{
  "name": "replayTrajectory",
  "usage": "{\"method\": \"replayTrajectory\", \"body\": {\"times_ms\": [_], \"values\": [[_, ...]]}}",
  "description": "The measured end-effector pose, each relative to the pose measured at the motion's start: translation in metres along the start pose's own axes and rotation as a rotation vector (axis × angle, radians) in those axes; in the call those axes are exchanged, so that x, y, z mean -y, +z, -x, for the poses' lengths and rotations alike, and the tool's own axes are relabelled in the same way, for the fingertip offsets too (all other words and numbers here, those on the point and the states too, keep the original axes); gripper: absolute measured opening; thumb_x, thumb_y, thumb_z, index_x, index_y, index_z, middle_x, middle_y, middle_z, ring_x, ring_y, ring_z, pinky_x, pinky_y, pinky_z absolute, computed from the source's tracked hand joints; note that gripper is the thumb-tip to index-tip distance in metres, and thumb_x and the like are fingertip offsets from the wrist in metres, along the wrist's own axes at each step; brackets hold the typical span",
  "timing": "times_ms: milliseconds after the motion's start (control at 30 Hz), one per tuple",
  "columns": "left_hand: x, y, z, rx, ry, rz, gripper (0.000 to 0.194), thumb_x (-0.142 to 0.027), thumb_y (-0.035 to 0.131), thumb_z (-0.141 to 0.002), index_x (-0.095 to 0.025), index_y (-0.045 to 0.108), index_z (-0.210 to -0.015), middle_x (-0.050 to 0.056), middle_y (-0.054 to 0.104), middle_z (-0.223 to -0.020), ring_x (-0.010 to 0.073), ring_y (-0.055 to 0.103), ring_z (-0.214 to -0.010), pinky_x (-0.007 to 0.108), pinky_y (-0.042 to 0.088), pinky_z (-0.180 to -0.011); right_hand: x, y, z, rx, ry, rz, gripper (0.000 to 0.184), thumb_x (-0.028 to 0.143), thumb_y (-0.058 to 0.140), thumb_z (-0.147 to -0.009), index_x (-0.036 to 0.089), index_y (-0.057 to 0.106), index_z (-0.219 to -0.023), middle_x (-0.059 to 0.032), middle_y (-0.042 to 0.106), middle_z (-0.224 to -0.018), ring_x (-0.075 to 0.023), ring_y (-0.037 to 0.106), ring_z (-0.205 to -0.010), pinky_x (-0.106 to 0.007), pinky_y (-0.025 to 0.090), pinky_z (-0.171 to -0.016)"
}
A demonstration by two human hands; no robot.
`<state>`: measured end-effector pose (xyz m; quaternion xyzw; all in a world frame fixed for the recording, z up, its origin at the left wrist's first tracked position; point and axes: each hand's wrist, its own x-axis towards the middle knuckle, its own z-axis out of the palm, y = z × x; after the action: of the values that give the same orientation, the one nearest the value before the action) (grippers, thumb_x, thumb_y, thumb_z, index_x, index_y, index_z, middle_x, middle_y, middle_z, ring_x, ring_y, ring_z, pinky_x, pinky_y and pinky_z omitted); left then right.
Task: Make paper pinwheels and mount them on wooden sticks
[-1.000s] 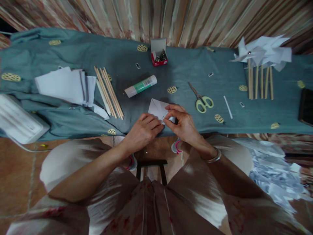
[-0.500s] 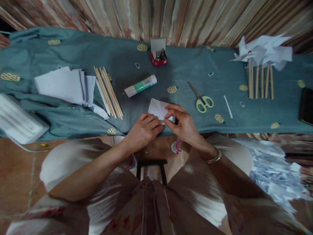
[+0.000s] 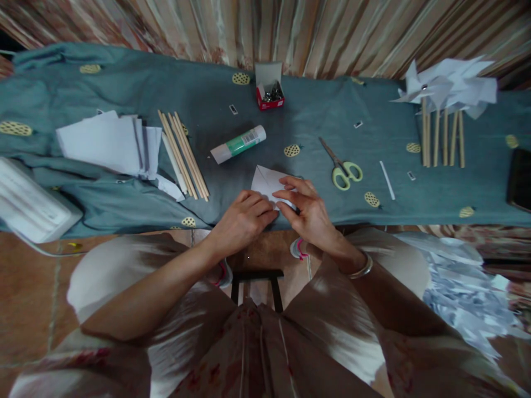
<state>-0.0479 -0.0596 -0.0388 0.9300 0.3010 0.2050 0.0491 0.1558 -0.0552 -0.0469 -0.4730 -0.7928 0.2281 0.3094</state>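
A small folded white paper [image 3: 265, 179] lies on the blue-grey cloth [image 3: 136, 94] near the front edge. My left hand [image 3: 244, 218] is curled, its fingertips pinching the paper's near-left corner. My right hand [image 3: 305, 207] lies over the paper's right side, fingers pressed together on it and reaching left. Much of the paper is hidden beneath both hands.
A glue stick [image 3: 238, 145] lies behind the paper. Wooden sticks [image 3: 185, 155] and a pile of white sheets [image 3: 105, 142] are at the left. Green-handled scissors [image 3: 342, 166] lie to the right. A red box of pins [image 3: 269, 91] stands at the back. Finished paper pinwheels [image 3: 446, 91] rest far right.
My right hand's fingers have stretched out a little to the left over the paper. The left hand has stayed put.
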Motion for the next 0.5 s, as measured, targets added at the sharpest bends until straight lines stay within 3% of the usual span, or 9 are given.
{"method": "replayTrajectory", "body": {"times_ms": [267,500], "values": [[0.0,0.0,-0.001,0.003,-0.001,-0.003,0.021,-0.019,0.049,-0.099,-0.016,0.07,-0.1,0.007,0.072,-0.095,0.02,0.062,-0.093,0.036,0.046,-0.084,-0.002,0.003,0.005,0.031,-0.074,0.096,0.026,0.018,0.049,-0.095,0.023,0.07,-0.108,-0.0094,0.059,-0.131,-0.0252,0.056,-0.112,-0.049,0.05,-0.099],[0.0,-0.001,-0.001,-0.009,0.008,-0.028,0.021,-0.019,0.048,-0.099,-0.015,0.069,-0.099,0.005,0.07,-0.088,0.0196,0.061,-0.088,0.034,0.045,-0.082,0.002,0.01,0.015,0.093,-0.095,0.271,0.038,0.015,0.042,-0.096,0.026,0.06,-0.129,-0.0097,0.052,-0.143,-0.0279,0.047,-0.129,-0.051,0.045,-0.105]]}}
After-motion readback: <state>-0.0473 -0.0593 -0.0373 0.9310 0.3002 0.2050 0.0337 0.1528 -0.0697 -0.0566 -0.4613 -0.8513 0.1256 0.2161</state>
